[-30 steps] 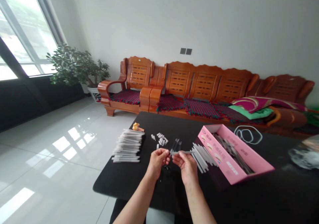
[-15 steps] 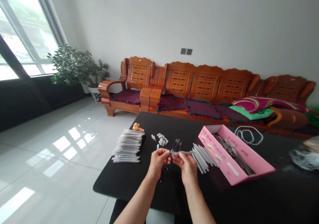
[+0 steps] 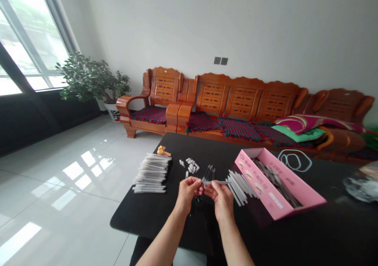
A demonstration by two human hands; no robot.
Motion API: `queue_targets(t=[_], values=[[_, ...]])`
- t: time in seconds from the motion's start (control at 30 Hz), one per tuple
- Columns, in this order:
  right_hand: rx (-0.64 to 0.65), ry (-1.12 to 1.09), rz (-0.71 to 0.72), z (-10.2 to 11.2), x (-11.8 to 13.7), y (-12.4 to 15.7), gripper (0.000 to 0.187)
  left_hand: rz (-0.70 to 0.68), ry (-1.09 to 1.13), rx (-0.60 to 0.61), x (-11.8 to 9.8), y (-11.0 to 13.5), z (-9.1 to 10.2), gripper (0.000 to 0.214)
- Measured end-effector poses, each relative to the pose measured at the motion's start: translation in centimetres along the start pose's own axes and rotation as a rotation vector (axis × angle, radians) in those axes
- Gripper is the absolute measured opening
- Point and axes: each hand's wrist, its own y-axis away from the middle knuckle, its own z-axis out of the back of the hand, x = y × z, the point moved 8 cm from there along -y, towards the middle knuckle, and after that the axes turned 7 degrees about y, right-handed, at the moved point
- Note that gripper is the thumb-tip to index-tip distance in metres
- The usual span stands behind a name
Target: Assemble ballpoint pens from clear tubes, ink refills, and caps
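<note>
Here, right hand (image 3: 223,203), fingers pinching a white plastic tube (image 3: 217,182), left hand (image 3: 187,193) curled beside (hold unclear)

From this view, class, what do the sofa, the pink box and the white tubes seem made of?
The sofa looks like varnished wood: glossy, grained. The box looks like printed card: matte, thin-walled. The tubes seem translucent plastic, though small to judge.

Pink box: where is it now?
Head view: the open pink box sits on the black table's right side, just past the loose white tubes by the right hand.
</note>
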Motion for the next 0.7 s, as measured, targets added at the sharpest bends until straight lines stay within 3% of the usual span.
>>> queue_targets(t=[0.3,0.57,0.7], values=[[0.005,0.023,-0.013,0.0,-0.1,0.1,0.036,-0.033,-0.023,0.002,0.0,0.0,0.1,0.037],[-0.008,0.017,-0.041,0.7,-0.6,-0.1,0.035,-0.213,-0.247,0.158,-1.5,-0.2,-1.0,0.041],[-0.018,0.018,-0.039,0.9,-0.7,-0.2,0.036,-0.131,-0.379,0.060,-0.6,-0.2,-0.1,0.043]])
